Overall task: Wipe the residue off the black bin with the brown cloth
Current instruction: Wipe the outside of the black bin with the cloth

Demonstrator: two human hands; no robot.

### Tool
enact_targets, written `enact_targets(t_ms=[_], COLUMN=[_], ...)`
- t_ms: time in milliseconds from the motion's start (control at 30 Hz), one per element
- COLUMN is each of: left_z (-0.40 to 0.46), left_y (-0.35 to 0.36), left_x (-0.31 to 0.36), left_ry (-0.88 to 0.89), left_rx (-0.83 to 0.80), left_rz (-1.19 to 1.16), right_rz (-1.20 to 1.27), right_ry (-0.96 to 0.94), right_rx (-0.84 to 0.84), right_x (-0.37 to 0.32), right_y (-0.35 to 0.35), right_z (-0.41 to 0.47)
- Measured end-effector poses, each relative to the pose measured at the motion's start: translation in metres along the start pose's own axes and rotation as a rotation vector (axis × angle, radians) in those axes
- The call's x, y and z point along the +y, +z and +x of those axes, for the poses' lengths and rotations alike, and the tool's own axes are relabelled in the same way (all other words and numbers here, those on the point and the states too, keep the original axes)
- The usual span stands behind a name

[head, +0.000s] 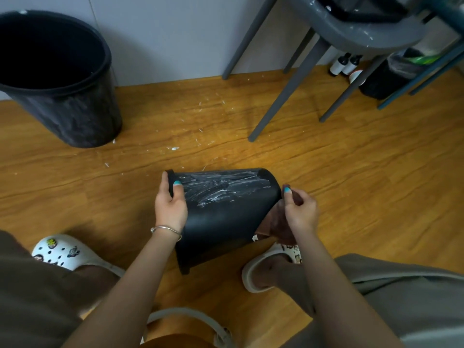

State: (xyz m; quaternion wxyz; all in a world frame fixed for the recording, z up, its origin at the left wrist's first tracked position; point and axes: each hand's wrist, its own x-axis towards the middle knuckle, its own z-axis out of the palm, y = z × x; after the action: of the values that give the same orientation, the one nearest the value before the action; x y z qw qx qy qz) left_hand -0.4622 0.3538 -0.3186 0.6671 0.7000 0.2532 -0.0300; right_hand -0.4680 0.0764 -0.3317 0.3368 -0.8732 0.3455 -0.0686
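A small black bin (221,217) lies on its side above the wooden floor between my feet, its upper side streaked with white residue (221,189). My left hand (169,202) grips the bin's rim at the left end, thumb on the outside wall. My right hand (300,209) pinches the brown cloth (275,222), which hangs down by the bin's right end, partly hidden behind the bin and my hand.
A larger black bin (62,79) stands at the back left by the wall. Grey chair legs (288,89) rise at the back right, with bottles (345,64) and a lined bin (391,74) behind them. White flecks (173,148) dot the floor. My white clogs (67,252) flank the bin.
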Motion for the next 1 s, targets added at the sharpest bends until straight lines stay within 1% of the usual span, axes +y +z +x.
enact_targets(t_ms=[67, 167, 200, 233, 300, 433, 467, 533, 600, 667, 767, 800, 833, 900, 967, 1000], left_z=[0.004, 0.003, 0.004, 0.005, 0.01, 0.02, 0.02, 0.018, 0.017, 0.018, 0.016, 0.014, 0.01, 0.004, 0.002, 0.002], left_y=[-0.003, -0.001, 0.0, 0.0, -0.001, -0.001, 0.0, -0.001, -0.001, 0.0, 0.0, -0.002, -0.004, -0.01, -0.014, -0.017], left_x=[0.003, 0.008, 0.006, 0.004, 0.0, 0.006, 0.008, 0.012, 0.012, 0.01, 0.007, 0.005, 0.005, 0.007, 0.01, 0.01], left_ry=[0.008, 0.021, 0.013, 0.003, -0.003, 0.01, 0.015, 0.013, 0.014, 0.011, 0.011, 0.023, 0.039, 0.07, 0.09, 0.095], left_rx=[0.02, 0.013, 0.014, 0.013, 0.021, 0.023, 0.026, 0.032, 0.032, 0.045, 0.067, 0.066, 0.069, 0.073, 0.066, 0.063], left_rz=[-0.008, 0.012, 0.014, 0.016, 0.048, 0.104, 0.105, 0.098, 0.081, 0.066, 0.037, 0.04, 0.043, 0.044, 0.026, 0.026], right_rz=[0.026, -0.068, -0.091, -0.085, -0.015, 0.058, 0.073, 0.022, -0.015, 0.04, 0.122, 0.12, 0.109, 0.091, 0.141, 0.186], right_ry=[-0.097, -0.33, -0.382, -0.374, -0.273, -0.032, 0.035, 0.159, 0.221, 0.147, -0.111, -0.161, -0.176, -0.108, -0.025, -0.007], right_rx=[-0.014, -0.07, -0.063, -0.037, 0.02, 0.066, 0.057, -0.002, -0.012, 0.036, 0.109, 0.112, 0.078, -0.088, -0.257, -0.287], right_x=[-0.003, -0.004, -0.001, -0.001, -0.007, -0.028, -0.033, -0.043, -0.047, -0.047, -0.044, -0.044, -0.045, -0.046, -0.045, -0.044], right_y=[0.005, 0.021, 0.029, 0.035, 0.042, 0.047, 0.045, 0.035, 0.023, 0.016, 0.017, 0.02, 0.022, 0.026, 0.032, 0.035], right_z=[-0.009, -0.03, -0.035, -0.04, -0.044, -0.029, -0.019, 0.003, 0.018, 0.021, 0.013, 0.013, 0.013, 0.01, 0.001, -0.003])
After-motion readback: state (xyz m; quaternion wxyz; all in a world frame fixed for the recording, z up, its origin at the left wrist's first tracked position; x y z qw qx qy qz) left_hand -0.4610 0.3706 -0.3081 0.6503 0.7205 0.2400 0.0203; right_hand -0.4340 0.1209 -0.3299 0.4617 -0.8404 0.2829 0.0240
